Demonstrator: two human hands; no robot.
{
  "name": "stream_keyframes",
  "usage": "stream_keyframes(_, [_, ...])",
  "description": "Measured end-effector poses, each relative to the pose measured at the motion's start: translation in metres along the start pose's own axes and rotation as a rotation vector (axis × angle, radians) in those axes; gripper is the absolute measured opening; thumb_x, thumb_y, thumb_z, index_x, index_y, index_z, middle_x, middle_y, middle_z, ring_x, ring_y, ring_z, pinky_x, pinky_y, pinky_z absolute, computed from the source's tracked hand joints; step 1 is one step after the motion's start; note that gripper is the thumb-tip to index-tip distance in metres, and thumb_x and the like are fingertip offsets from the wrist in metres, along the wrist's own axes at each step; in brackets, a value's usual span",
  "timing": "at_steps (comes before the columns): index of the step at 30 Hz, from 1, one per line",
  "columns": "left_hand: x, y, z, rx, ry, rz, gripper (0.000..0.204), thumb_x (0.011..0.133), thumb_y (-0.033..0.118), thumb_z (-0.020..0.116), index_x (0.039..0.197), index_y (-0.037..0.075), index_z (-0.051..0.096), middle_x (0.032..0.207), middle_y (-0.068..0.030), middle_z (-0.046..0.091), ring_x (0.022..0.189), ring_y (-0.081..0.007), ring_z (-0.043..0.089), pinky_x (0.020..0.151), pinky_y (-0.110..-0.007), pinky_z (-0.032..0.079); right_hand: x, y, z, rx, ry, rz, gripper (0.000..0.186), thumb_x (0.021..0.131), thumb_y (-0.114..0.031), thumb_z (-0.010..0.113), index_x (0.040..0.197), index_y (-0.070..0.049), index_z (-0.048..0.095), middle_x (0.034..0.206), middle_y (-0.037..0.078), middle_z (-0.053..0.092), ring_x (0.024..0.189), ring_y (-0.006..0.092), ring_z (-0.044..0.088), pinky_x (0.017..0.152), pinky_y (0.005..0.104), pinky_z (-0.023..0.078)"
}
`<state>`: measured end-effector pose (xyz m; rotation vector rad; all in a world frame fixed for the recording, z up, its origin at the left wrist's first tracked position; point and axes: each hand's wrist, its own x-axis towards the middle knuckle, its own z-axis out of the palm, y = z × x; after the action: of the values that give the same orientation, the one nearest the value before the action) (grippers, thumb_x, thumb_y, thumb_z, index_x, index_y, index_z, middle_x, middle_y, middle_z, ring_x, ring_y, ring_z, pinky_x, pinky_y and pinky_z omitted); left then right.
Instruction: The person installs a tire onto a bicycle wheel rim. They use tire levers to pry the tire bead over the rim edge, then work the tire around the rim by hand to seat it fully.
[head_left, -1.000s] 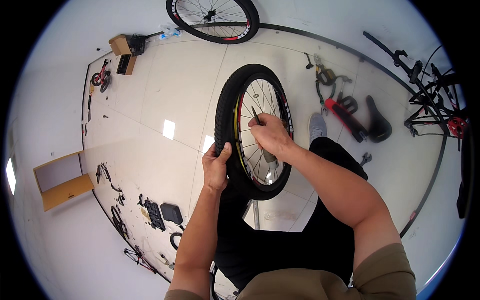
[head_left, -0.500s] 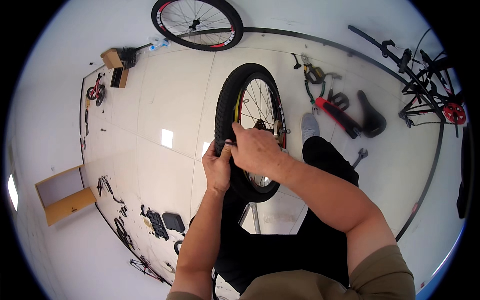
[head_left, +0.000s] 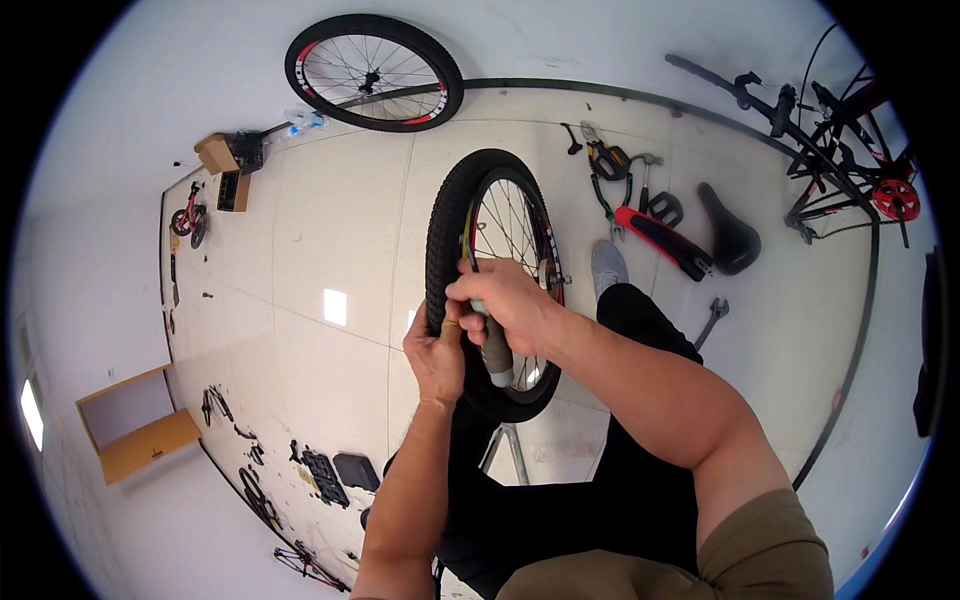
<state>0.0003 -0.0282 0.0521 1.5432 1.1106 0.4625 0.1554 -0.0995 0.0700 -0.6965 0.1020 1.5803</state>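
Note:
A bicycle wheel (head_left: 513, 215) stands upright in front of me, its knobby black tyre (head_left: 448, 215) facing up and left. My left hand (head_left: 436, 358) is closed on the tyre's near left side, thumb toward the rim. In my right hand (head_left: 512, 300) is a hand tool (head_left: 497, 355) with a thick grey-brown handle and a pale end, like a screwdriver handle. Its handle points down toward me across the spokes; its working end is hidden by my fingers at the tyre's inner edge. A strip of yellow shows between tyre and rim just beyond my right fingers.
Pliers (head_left: 604, 155), a hammer (head_left: 646, 170), a red-black fender (head_left: 660, 240), a saddle (head_left: 733, 235) and an adjustable wrench (head_left: 714, 318) lie right of the wheel. Another wheel (head_left: 420, 58) leans on the far wall. A bicycle frame (head_left: 835, 165) stands far right; an open tool case (head_left: 325, 478) lies left.
My right hand has turned and now shows the tool's handle swung down toward me over the spokes. My left hand stays on the tyre. The whole view has shifted slightly.

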Motion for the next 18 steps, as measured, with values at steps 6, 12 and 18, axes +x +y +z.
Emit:
stream_keyframes(6, [0.029, 0.034, -0.032, 0.084, 0.003, 0.014, 0.031, 0.098, 0.016, 0.069, 0.119, -0.006, 0.066, 0.099, -0.005, 0.071, 0.087, -0.0109, 0.062, 0.08, -0.025, 0.051, 0.02, 0.003, -0.015, 0.082, -0.103, 0.017, 0.054, 0.085, -0.007, 0.061, 0.136, 0.003, 0.049, 0.085, 0.01, 0.06, 0.059, 0.0136, 0.051, 0.051, 0.0296, 0.044])
stream_keyframes(12, [0.064, 0.05, -0.056, 0.332, -0.068, 0.123, 0.041, 0.096, 0.02, 0.07, 0.126, -0.007, 0.062, 0.103, -0.0108, 0.072, 0.093, -0.0157, 0.065, 0.086, -0.031, 0.052, 0.043, 0.012, -0.031, 0.009, 0.006, -0.012, 0.043, 0.074, 0.01, 0.052, 0.116, 0.005, 0.051, 0.099, 0.012, 0.055, 0.083, 0.0216, 0.059, 0.069, 0.0359, 0.054])
stream_keyframes(18, [0.079, 0.027, -0.067, 0.269, -0.101, 0.035, 0.035, 0.098, 0.014, 0.067, 0.127, -0.005, 0.062, 0.101, -0.0088, 0.073, 0.09, -0.0143, 0.066, 0.084, -0.03, 0.053, 0.019, 0.001, -0.012, -0.019, -0.036, 0.026, 0.048, 0.1, -0.006, 0.055, 0.146, -0.002, 0.042, 0.101, 0.011, 0.061, 0.091, 0.0243, 0.065, 0.08, 0.0424, 0.059])
